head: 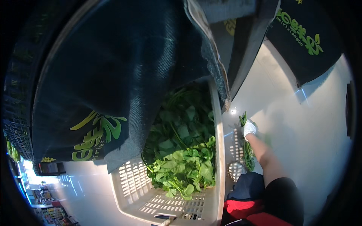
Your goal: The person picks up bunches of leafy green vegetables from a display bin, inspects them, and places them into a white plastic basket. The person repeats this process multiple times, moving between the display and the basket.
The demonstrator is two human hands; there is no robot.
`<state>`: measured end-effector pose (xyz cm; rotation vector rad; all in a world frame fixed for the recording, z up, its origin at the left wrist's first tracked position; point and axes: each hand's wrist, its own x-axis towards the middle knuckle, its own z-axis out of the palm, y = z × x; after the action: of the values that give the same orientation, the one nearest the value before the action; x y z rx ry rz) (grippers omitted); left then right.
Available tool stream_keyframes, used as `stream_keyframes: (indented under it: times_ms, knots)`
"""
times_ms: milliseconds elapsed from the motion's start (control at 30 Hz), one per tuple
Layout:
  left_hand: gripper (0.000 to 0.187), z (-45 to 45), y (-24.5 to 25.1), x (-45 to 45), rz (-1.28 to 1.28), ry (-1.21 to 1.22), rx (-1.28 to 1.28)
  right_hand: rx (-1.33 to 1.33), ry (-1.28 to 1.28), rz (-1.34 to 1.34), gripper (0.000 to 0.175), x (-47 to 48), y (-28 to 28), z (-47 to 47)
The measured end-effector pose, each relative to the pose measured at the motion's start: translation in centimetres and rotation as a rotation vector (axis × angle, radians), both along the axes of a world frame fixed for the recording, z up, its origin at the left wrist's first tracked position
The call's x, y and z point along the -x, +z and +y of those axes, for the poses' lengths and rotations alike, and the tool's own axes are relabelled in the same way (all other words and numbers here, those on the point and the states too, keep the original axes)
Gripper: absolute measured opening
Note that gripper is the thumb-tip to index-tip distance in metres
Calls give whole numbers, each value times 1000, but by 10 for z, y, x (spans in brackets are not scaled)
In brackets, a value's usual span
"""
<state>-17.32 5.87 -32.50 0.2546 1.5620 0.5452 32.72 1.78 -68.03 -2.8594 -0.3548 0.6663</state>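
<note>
My right hand (249, 129), in a white glove, is closed around a bunch of long-stemmed leafy greens (248, 155), which hangs beside the crate over the pale floor. Left of it stands a large off-white slotted plastic crate (220, 158), holding a heap of broad-leaved greens (181, 166). At the crate's near rim, at the bottom edge of the picture, shows what looks like a pale-gloved part of my left hand (167, 221); its grip is mostly hidden. A dark cloth (113, 70) with green and yellow print hangs over the crate's far part.
Another dark printed cloth (305, 42) hangs at the upper right, beside a dark upright post (246, 50). Black mesh baskets (17, 135) line the left edge. Shelves with packaged goods (51, 216) stand at the lower left, across a shiny tiled floor (87, 192).
</note>
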Motion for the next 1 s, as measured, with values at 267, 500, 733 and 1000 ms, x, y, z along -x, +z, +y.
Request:
stream_keyframes:
  times_ms: [267, 500, 733, 1000]
  knots:
    - [51, 10, -16, -47, -420, -69, -144, -260, -102, -154, 31, 42, 143, -141]
    - [67, 174, 2, -179, -335, -324, -241, -502, 0, -418, 22, 22, 203, -203]
    - [48, 271, 81, -159, 1096, -1356, -1352, -305, -69, -330, 19, 44, 314, -273]
    - [45, 157, 127, -84, 1229, -1804, -492, -564, -313, -5, 25, 61, 417, -330]
